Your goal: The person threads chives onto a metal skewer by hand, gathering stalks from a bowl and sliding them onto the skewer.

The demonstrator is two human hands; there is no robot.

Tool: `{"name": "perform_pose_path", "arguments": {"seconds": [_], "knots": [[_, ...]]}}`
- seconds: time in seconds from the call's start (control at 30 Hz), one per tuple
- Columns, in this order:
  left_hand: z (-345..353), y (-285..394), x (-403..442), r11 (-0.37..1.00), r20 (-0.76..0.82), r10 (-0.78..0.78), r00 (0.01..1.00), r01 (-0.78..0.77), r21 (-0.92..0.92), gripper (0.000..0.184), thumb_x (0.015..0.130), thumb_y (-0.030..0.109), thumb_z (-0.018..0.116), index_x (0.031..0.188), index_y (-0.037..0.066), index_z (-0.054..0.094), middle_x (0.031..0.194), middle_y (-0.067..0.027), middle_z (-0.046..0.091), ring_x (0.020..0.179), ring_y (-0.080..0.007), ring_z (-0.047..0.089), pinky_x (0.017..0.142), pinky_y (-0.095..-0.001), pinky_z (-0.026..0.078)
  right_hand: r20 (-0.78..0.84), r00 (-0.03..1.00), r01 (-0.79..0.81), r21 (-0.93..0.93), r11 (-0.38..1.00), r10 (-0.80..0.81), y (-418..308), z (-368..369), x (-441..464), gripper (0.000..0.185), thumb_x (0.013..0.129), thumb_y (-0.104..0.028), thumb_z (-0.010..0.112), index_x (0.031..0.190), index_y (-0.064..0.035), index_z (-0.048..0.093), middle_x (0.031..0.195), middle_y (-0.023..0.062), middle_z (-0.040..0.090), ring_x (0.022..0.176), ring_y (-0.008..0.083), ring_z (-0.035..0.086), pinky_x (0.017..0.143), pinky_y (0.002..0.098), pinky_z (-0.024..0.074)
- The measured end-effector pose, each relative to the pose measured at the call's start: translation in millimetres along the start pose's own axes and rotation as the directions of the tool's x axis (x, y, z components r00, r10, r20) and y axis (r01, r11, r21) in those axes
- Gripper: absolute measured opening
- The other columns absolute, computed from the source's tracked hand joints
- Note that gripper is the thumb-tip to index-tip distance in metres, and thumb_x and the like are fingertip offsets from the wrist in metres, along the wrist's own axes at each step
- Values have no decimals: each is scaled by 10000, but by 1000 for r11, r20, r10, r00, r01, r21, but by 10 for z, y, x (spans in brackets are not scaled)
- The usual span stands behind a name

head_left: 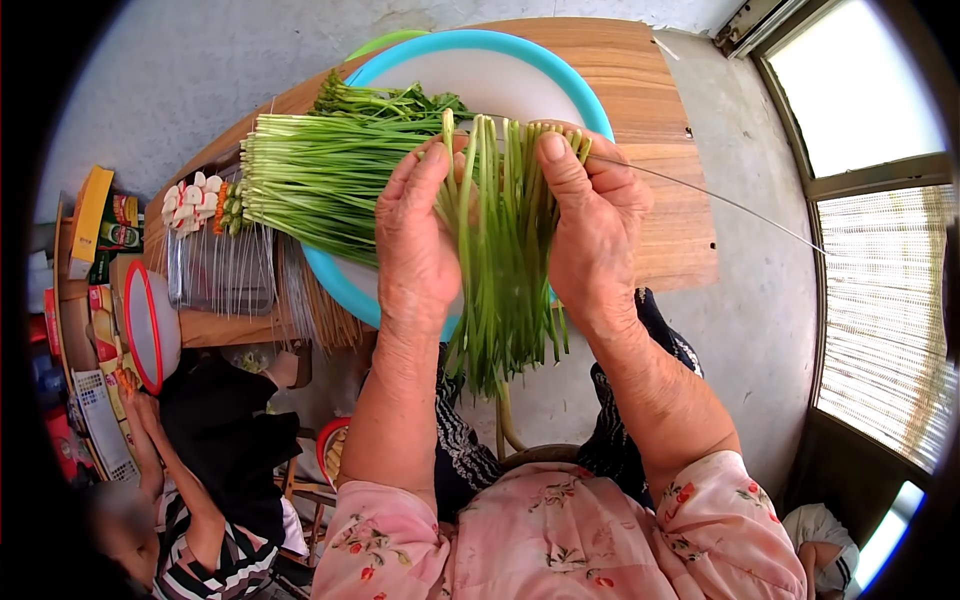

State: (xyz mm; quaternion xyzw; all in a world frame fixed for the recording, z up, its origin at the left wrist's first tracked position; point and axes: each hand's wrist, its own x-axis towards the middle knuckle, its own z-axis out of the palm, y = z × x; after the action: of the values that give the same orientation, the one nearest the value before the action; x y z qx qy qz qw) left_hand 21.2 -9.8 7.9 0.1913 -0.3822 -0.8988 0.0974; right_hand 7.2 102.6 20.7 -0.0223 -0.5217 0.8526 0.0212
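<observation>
My left hand (415, 225) is closed on the left end of a hanging row of green chives (505, 250), its thumb near the pale cut ends. At the right end of the row, my right hand (598, 215) pinches the stalks with its thumb in front. A long thin metal skewer (730, 203) sticks out past my right hand; the chives seem to be threaded on it near their tops. Just left of my left hand, a thick layer of more chives (310, 180) lies across the rim of a white basin with a turquoise edge (590, 95).
The basin rests on a wooden table (650, 110). At its left are a metal tray (190, 270), white sliced pieces on skewers (190, 205) and a bundle of thin sticks (310, 300). Another person (200, 510) sits at lower left beside shelves (85, 330). A window (880, 300) stands right.
</observation>
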Motion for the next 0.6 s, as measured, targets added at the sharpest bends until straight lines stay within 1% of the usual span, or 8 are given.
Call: {"name": "perform_pose_path", "arguments": {"seconds": [0.13,0.23,0.33,0.43,0.53,0.6], "knots": [[-37,6,7,1000,44,-29,999,29,7,195,841,191,625,953,33,607,861,-17,610,768,-130,565,695,-269,472,6,1000,-23,1,1000,23,-21,-10,5,166,861,-118,612,928,33,631,802,29,636,726,69,545,659,211,453],[-95,1,19,995,46,-70,997,73,-67,183,838,180,630,948,37,606,868,-13,607,784,-126,558,699,-269,472,-20,1000,-14,-14,1000,14,-27,-24,-2,165,862,-114,611,935,32,632,810,28,635,728,71,544,659,212,454],[-177,1,52,988,41,-105,994,109,-106,173,832,169,638,952,48,606,869,-8,606,792,-117,552,696,-265,470,-28,999,-34,9,999,34,-33,-36,12,160,859,-102,613,940,34,633,819,29,635,732,73,544,663,212,456],[-116,8,51,992,-11,-85,996,84,-94,171,824,160,648,957,60,606,869,2,604,783,-109,551,678,-262,470,-13,999,32,8,999,-32,-15,-3,-15,152,849,-94,624,932,32,639,829,31,635,732,72,542,667,210,458],[-134,25,47,989,13,-101,995,102,-108,166,825,152,646,960,63,607,872,4,606,784,-103,551,662,-263,471,-28,999,43,-7,999,-43,1,17,-22,144,843,-89,632,918,34,646,840,28,631,743,73,542,675,208,456],[-127,28,47,989,-11,-100,995,98,-113,161,824,144,645,957,62,608,869,2,607,783,-103,551,656,-262,472,-21,998,57,-25,998,-58,17,12,-15,145,843,-90,633,914,35,649,844,25,628,748,73,541,676,207,453]]}}
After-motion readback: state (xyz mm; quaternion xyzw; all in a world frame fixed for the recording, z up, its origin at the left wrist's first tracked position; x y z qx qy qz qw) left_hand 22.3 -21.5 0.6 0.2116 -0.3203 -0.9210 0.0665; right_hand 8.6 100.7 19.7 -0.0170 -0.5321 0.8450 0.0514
